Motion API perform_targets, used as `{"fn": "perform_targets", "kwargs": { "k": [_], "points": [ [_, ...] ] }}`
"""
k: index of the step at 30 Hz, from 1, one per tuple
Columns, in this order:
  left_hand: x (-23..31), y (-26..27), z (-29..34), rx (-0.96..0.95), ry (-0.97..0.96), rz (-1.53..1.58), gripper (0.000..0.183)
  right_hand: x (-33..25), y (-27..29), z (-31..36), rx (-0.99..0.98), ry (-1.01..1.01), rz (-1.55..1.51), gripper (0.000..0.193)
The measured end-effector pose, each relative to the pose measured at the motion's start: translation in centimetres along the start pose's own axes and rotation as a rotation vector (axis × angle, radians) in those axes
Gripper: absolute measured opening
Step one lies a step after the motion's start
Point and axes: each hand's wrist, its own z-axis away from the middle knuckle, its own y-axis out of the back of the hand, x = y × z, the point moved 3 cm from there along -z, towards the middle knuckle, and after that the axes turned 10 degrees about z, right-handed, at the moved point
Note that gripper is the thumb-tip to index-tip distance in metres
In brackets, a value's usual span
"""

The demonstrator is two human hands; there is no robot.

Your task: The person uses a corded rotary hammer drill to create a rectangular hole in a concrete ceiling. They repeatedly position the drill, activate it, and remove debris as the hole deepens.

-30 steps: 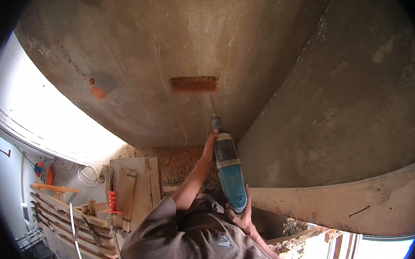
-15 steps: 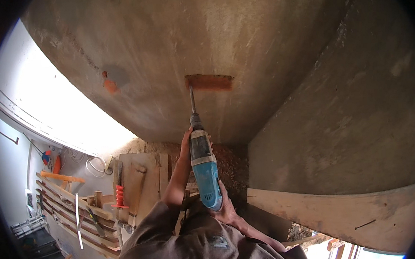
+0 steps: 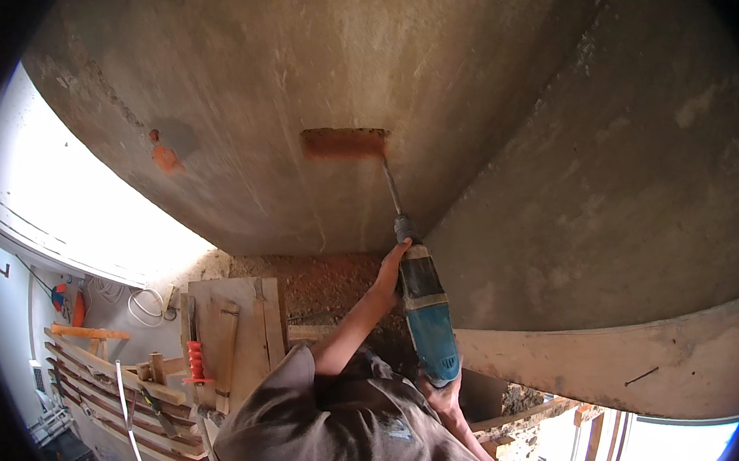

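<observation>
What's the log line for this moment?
left hand: holds drill front; right hand: holds drill rear; bit: at right end of reddish recess

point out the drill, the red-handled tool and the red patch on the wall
drill [image 3: 431, 322]: head view, on its teal body
red-handled tool [image 3: 196, 361]: head view, on its ribbed handle
red patch [image 3: 345, 144]: head view, on its middle
</observation>
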Motion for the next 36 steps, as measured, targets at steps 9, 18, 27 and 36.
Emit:
{"fn": "perform_targets", "kwargs": {
  "k": [9,18,27,36],
  "points": [
    [4.7,3.3,-0.4,-0.217,-0.004,-0.033,0.058,-5.3,-6.6,-1.1,-0.131,0.103,0.037,0.109],
    [4.8,4.2,6.0,-0.3,-0.077,-0.051,0.067,-10.6,-9.4,-1.8,-0.114,0.153,0.202,0.11],
    [4.4,5.7,6.8,-0.337,-0.029,-0.054,0.065,-8.3,-11.6,-2.1,-0.107,0.077,0.209,0.107],
    [5.2,6.0,3.6,-0.329,-0.051,-0.071,0.061,-5.5,-11.5,-3.8,-0.082,0.201,-0.025,0.112]
  ]
}}
